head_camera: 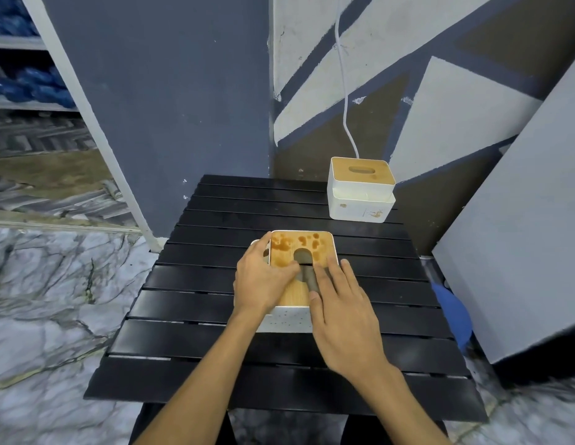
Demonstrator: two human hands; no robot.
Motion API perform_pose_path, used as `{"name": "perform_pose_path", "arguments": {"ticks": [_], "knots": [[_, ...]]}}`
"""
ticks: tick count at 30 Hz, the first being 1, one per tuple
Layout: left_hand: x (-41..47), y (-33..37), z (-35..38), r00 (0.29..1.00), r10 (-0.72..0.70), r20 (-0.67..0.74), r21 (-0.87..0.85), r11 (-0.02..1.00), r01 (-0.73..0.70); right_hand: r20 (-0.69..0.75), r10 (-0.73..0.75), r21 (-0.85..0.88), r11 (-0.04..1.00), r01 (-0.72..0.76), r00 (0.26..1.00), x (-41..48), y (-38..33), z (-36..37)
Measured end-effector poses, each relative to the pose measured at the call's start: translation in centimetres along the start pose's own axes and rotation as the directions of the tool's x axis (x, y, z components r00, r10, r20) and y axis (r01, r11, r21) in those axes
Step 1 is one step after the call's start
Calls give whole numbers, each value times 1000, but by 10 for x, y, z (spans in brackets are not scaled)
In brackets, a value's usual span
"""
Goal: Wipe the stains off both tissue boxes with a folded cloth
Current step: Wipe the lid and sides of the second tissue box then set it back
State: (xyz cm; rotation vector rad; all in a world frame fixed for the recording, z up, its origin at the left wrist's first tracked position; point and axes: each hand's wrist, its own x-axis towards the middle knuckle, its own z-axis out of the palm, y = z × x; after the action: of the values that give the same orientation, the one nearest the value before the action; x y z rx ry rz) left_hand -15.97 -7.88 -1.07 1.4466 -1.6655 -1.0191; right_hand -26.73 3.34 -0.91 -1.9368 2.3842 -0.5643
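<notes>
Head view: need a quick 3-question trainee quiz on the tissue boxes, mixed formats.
1. True or false: the brown stains on the near tissue box sit on the far half of its lid.
2. Fill in: the far tissue box shows small stains on its ___ face.
3. The folded cloth lies: A on the near box's lid, B on the bare table, C on the floor.
Key: 1 true; 2 front; 3 A.
</notes>
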Motion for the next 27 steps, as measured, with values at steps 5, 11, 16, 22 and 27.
{"name": "perform_pose_path", "arguments": {"ticks": [5, 11, 16, 22, 27], "knots": [[-1, -1, -1, 999, -23, 26, -29, 999, 24, 39, 35, -47, 998, -33, 999, 31, 3, 2], [-3, 0, 1, 999, -35, 16, -52, 998, 35, 12, -19, 3, 1000, 19, 1000, 19, 8, 1], [-2, 0, 0, 999, -42, 16, -31, 999, 43, 45, 23, -6, 1000, -22, 999, 8, 2, -2], [-1, -3, 1, 1000, -16, 6, -30, 999, 16, 75, 29, -31, 999, -27, 997, 33, 6, 2], [2, -9, 4, 1000, -23, 10, -6, 1000, 23, 70, 28, 21, 999, -30, 997, 1, 2, -3]]}}
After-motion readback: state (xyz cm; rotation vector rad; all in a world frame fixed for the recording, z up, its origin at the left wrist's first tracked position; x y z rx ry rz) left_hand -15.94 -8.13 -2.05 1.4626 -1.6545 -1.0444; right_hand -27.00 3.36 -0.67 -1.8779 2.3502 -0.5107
